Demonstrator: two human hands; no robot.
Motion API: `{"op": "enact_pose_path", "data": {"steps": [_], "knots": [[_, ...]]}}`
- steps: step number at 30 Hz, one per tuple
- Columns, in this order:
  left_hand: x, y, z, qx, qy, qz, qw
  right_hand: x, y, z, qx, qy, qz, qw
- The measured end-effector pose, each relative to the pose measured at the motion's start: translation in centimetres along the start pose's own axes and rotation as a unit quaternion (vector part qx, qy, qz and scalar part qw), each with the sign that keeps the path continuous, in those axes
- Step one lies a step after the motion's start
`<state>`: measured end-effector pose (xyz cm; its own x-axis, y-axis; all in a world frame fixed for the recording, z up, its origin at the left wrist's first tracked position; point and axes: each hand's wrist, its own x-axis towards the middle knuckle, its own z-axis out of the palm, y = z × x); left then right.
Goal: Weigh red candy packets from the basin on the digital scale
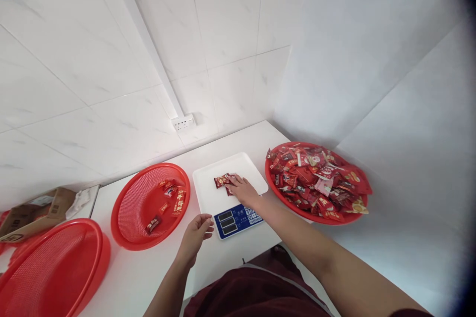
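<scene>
A white electronic scale (pixel 213 195) with a blue keypad panel (pixel 238 220) stands on the white counter. Red candy packets (pixel 222 180) lie on its white tray. My right hand (pixel 241 190) reaches over the tray, fingers curled on the packets. My left hand (pixel 197 235) rests at the scale's front left corner, fingers loosely bent, holding nothing I can see. A red basket (pixel 130 237) to the left holds a few red packets (pixel 174 198). Right of the scale, a red basket (pixel 277 188) is piled with several red and pink sweets (pixel 320 183).
Stacked red baskets (pixel 48 267) sit at the near left. A cardboard box (pixel 33 215) lies at the far left. A wall socket (pixel 183 122) is mounted on the tiled wall behind the scale. The counter ends at the corner wall on the right.
</scene>
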<state>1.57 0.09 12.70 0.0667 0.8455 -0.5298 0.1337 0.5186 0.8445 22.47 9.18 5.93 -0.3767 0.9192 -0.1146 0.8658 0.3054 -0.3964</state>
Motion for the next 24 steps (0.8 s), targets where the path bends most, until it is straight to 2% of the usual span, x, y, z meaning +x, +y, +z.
{"op": "enact_pose_path", "data": {"steps": [4,8,10,13,15,18,21,24], "knots": [[-0.3,0.0,-0.3,0.013,-0.003,0.004,1.000,-0.1,-0.2,-1.0,0.034,0.044,0.014,0.998],[0.0,-0.3,0.1,0.022,-0.014,0.002,1.000,-4.3,1.3,-2.5,0.055,0.146,0.013,0.988],[0.2,-0.4,0.6,0.026,-0.027,-0.001,0.999,-7.8,3.6,-3.4,0.046,0.214,0.066,0.974],[0.4,-0.2,1.5,0.031,-0.044,-0.003,0.999,-13.3,7.9,-4.9,0.010,0.314,0.190,0.930],[0.4,-0.1,2.2,0.032,-0.052,-0.003,0.998,-16.3,10.5,-5.5,-0.032,0.334,0.267,0.904],[0.1,0.3,3.3,0.032,-0.064,-0.001,0.997,-18.5,13.1,-5.7,-0.070,0.305,0.319,0.895],[-0.3,1.0,4.3,0.034,-0.075,0.003,0.997,-18.7,13.9,-5.6,-0.065,0.307,0.299,0.901],[-0.8,1.5,5.0,0.031,-0.080,0.010,0.996,-19.1,13.4,-6.0,-0.053,0.365,0.270,0.889]]}}
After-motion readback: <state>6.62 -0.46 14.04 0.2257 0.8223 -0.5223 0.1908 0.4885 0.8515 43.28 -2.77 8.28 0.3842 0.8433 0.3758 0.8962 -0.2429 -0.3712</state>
